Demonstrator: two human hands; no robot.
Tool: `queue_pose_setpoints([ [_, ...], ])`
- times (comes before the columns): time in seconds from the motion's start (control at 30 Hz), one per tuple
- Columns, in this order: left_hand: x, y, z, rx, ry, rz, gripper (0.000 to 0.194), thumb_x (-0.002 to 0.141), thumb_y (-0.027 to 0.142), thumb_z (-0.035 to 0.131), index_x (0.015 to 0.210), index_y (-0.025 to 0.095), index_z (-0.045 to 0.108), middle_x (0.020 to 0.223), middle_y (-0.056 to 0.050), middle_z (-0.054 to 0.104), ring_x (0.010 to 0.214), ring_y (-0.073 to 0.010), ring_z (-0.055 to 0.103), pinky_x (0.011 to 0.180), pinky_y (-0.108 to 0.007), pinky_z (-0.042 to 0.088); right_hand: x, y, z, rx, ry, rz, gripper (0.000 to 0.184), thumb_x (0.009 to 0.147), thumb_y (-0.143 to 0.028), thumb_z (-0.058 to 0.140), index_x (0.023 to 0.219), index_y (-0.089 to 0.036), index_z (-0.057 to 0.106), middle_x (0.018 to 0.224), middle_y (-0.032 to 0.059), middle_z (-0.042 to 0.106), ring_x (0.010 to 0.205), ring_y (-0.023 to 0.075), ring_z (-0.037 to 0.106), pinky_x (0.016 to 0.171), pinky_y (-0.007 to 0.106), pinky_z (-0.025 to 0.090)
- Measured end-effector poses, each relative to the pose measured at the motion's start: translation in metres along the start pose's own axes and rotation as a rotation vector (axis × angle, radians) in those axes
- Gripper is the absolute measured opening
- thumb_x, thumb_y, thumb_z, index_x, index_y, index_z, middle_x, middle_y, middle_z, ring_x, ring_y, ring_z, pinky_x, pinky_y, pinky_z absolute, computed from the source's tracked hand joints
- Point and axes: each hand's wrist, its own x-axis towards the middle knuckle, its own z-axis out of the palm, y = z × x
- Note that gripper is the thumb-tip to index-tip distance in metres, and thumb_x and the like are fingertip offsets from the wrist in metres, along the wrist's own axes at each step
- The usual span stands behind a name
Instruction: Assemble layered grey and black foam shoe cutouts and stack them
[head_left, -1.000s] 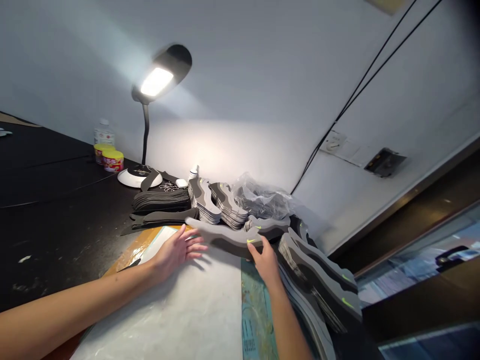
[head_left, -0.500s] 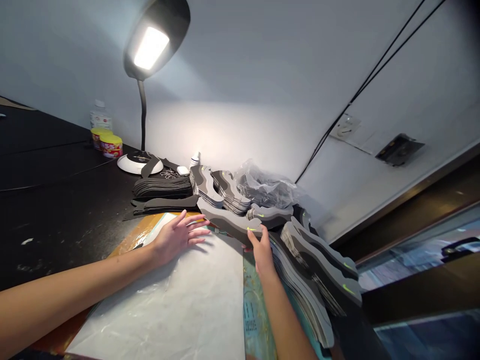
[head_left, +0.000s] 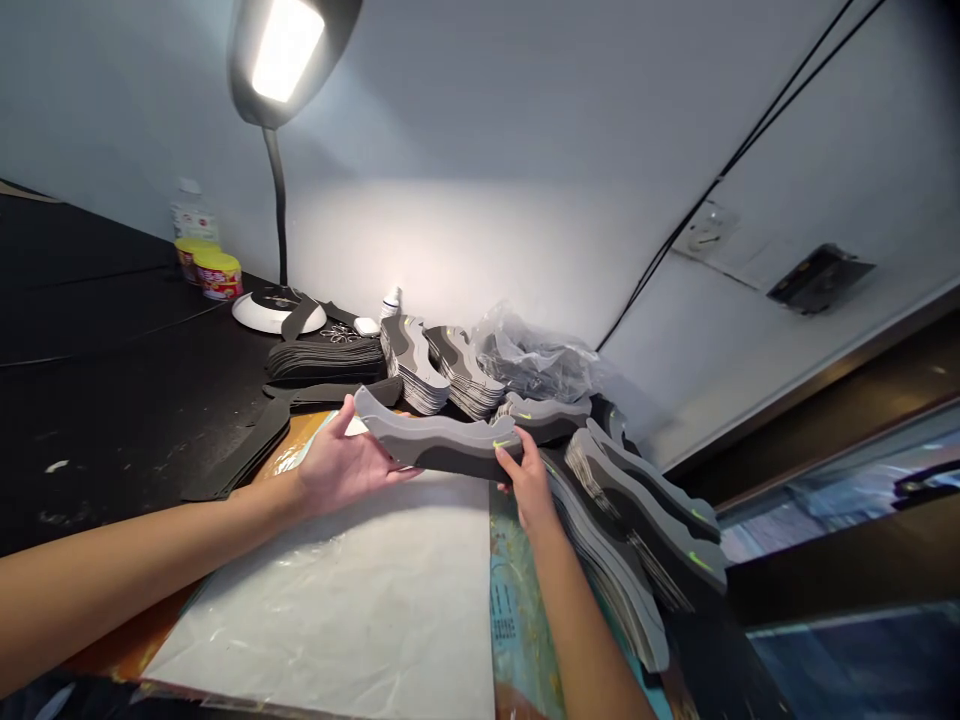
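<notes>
Both hands hold a thin stack of grey and black wavy cut pieces [head_left: 431, 442] with a small yellow-green mark, lifted just above a white plastic sheet [head_left: 360, 610]. My left hand [head_left: 341, 465] cups the stack's left end from below, thumb raised against its edge. My right hand [head_left: 529, 485] pinches its right end. Several more stacks of the same pieces [head_left: 637, 530] lie fanned out to the right, and others [head_left: 442, 370] sit behind.
A lit desk lamp [head_left: 281, 60] stands at the back left on a black table [head_left: 112, 400], beside small yellow-lidded jars [head_left: 206, 272] and a bottle. Black cut pieces [head_left: 322, 360] are piled near the lamp base. A crumpled plastic bag [head_left: 536, 360] lies against the wall.
My left hand, which lay flat and open on the sheet, has risen and taken the left end of the stack. The stack has moved left and towards me.
</notes>
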Motion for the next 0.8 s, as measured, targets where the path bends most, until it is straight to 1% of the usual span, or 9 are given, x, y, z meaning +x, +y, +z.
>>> queue_pose_setpoints([
  [0.1, 0.001, 0.000, -0.002, -0.012, 0.051, -0.010, 0.088, 0.092, 0.075, 0.027, 0.156, 0.016, 0.018, 0.149, -0.019, 0.045, 0.138, -0.0320, 0.043, 0.117, -0.049, 0.024, 0.002, 0.009, 0.005, -0.118, 0.001, 0.047, 0.068, 0.062, -0.045, 0.080, 0.124, -0.027, 0.056, 0.125, 0.0047, 0.061, 0.081, 0.0185, 0.060, 0.040, 0.019, 0.042],
  [0.23, 0.001, 0.000, -0.002, 0.016, 0.092, -0.016, 0.086, 0.091, 0.076, 0.029, 0.155, 0.019, 0.023, 0.149, -0.017, 0.046, 0.138, -0.0313, 0.043, 0.118, -0.048, 0.023, 0.000, 0.007, 0.006, -0.077, 0.007, 0.062, 0.068, 0.060, -0.042, 0.083, 0.121, -0.027, 0.058, 0.120, 0.0042, 0.063, 0.074, 0.0165, 0.060, 0.038, 0.020, 0.042],
  [0.33, 0.001, 0.000, 0.000, 0.034, 0.116, 0.003, 0.088, 0.090, 0.076, 0.031, 0.155, 0.018, 0.021, 0.147, -0.020, 0.048, 0.137, -0.0326, 0.044, 0.118, -0.047, 0.023, -0.003, -0.007, -0.001, 0.168, -0.014, 0.046, 0.058, 0.061, -0.041, 0.084, 0.115, -0.032, 0.063, 0.099, -0.0014, 0.066, 0.058, 0.0092, 0.051, 0.039, 0.018, 0.037],
  [0.4, 0.001, 0.000, 0.001, 0.045, 0.126, 0.017, 0.087, 0.090, 0.076, 0.033, 0.156, 0.021, 0.019, 0.147, -0.020, 0.047, 0.138, -0.0330, 0.044, 0.118, -0.048, 0.023, -0.005, -0.018, -0.010, 0.356, -0.047, -0.049, 0.049, 0.065, -0.044, 0.081, 0.111, -0.034, 0.066, 0.081, -0.0051, 0.060, 0.048, 0.0047, 0.037, 0.040, 0.018, 0.034],
  [0.47, 0.001, 0.000, 0.001, 0.054, 0.136, 0.023, 0.085, 0.089, 0.076, 0.034, 0.156, 0.025, 0.019, 0.149, -0.018, 0.046, 0.138, -0.0326, 0.043, 0.118, -0.048, 0.023, -0.005, -0.025, -0.017, 0.395, -0.072, -0.153, 0.045, 0.070, -0.048, 0.075, 0.113, -0.035, 0.066, 0.070, -0.0068, 0.053, 0.045, 0.0046, 0.027, 0.041, 0.018, 0.034],
  [0.57, 0.002, 0.000, 0.002, 0.053, 0.168, 0.032, 0.086, 0.090, 0.076, 0.032, 0.155, 0.021, 0.022, 0.148, -0.018, 0.048, 0.137, -0.0317, 0.045, 0.117, -0.046, 0.026, 0.000, -0.019, -0.019, 0.173, -0.068, -0.155, 0.050, 0.072, -0.052, 0.071, 0.118, -0.034, 0.064, 0.073, -0.0039, 0.056, 0.048, 0.0080, 0.036, 0.039, 0.020, 0.035],
  [0.63, 0.002, 0.001, 0.003, 0.046, 0.217, 0.042, 0.089, 0.090, 0.076, 0.031, 0.155, 0.016, 0.024, 0.144, -0.019, 0.052, 0.135, -0.0321, 0.047, 0.116, -0.045, 0.028, 0.004, -0.007, -0.014, 0.011, -0.053, -0.118, 0.056, 0.065, -0.048, 0.078, 0.116, -0.028, 0.065, 0.090, 0.0017, 0.064, 0.058, 0.0125, 0.049, 0.036, 0.021, 0.038],
  [0.7, 0.002, 0.001, 0.006, 0.045, 0.281, 0.058, 0.090, 0.090, 0.075, 0.031, 0.153, 0.012, 0.028, 0.139, -0.020, 0.056, 0.132, -0.0330, 0.051, 0.115, -0.045, 0.030, 0.006, 0.005, -0.008, -0.142, -0.044, -0.110, 0.062, 0.062, -0.042, 0.081, 0.119, -0.024, 0.064, 0.112, 0.0060, 0.063, 0.073, 0.0174, 0.057, 0.035, 0.020, 0.042],
  [0.8, 0.002, 0.002, 0.012, 0.052, 0.352, 0.077, 0.088, 0.090, 0.075, 0.030, 0.151, 0.011, 0.033, 0.135, -0.020, 0.059, 0.129, -0.0338, 0.054, 0.115, -0.045, 0.031, 0.006, 0.016, -0.003, -0.364, -0.060, -0.097, 0.066, 0.069, -0.044, 0.073, 0.130, -0.024, 0.056, 0.122, 0.0074, 0.059, 0.078, 0.0184, 0.059, 0.036, 0.021, 0.049],
])
